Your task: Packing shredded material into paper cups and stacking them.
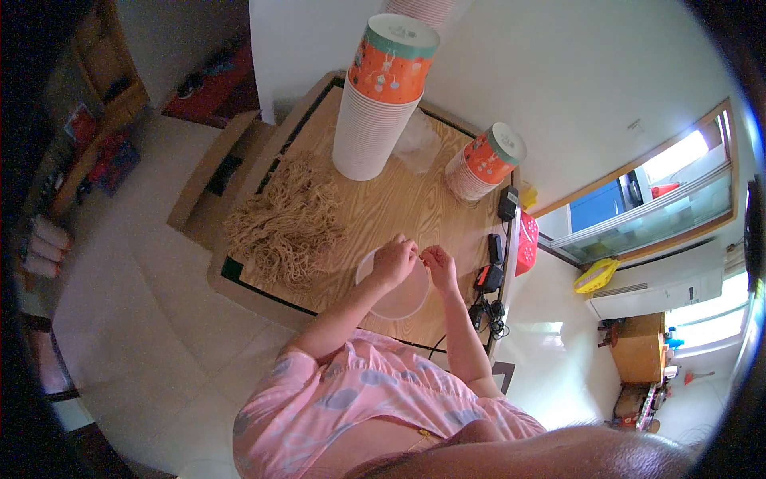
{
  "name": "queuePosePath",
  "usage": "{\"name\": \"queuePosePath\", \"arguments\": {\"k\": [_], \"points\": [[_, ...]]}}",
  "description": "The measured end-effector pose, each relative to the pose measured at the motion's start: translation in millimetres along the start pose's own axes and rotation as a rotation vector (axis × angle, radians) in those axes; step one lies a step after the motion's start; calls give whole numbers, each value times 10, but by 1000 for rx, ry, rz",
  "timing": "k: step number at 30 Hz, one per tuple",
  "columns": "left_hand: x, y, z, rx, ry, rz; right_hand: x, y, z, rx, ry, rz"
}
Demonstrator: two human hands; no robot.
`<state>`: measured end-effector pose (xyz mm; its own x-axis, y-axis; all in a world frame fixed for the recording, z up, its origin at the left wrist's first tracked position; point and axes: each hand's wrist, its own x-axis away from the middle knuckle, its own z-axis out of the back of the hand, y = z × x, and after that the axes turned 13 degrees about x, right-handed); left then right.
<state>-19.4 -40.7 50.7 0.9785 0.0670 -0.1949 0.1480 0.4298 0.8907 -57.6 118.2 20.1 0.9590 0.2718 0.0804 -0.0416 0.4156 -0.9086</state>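
Observation:
My left hand (396,262) and my right hand (439,267) are close together over the near part of the wooden table. Fingertips on both hands are pinched around something too small to make out, perhaps a thin strand. Beneath them lies a round, whitish, translucent disc (403,303), like a lid, partly hidden by my left hand and forearm. To the left, a large tangled bundle of tan twine (287,227) is spread on the table (339,291).
Beyond the twine rises a tall stack of paper tubs (371,120), orange and green on top. A shorter stack (483,166) stands at the far right, with clear plastic film (416,144) between. Black adapters and cables (488,279) line the right edge, beside a red basket (527,243).

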Motion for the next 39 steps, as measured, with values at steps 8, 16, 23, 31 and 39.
{"name": "queuePosePath", "arguments": {"k": [8, 16, 23, 31, 39], "points": [[-286, -198, -53, -155, -223, -142, 6, -172, -159, 39, 204, 68], [-229, -247, -78, -163, -389, 17, 239, -360, -159, 87, 265, 54], [-32, -549, -247, 290, -304, 253, 710, -440, -160, 620, 226, 307], [62, -502, -207, 826, -229, 450, 662, -489, -272, 698, 226, 410], [194, -440, 13, 757, -191, 291, 632, -426, -312, 439, 236, 326]]}}
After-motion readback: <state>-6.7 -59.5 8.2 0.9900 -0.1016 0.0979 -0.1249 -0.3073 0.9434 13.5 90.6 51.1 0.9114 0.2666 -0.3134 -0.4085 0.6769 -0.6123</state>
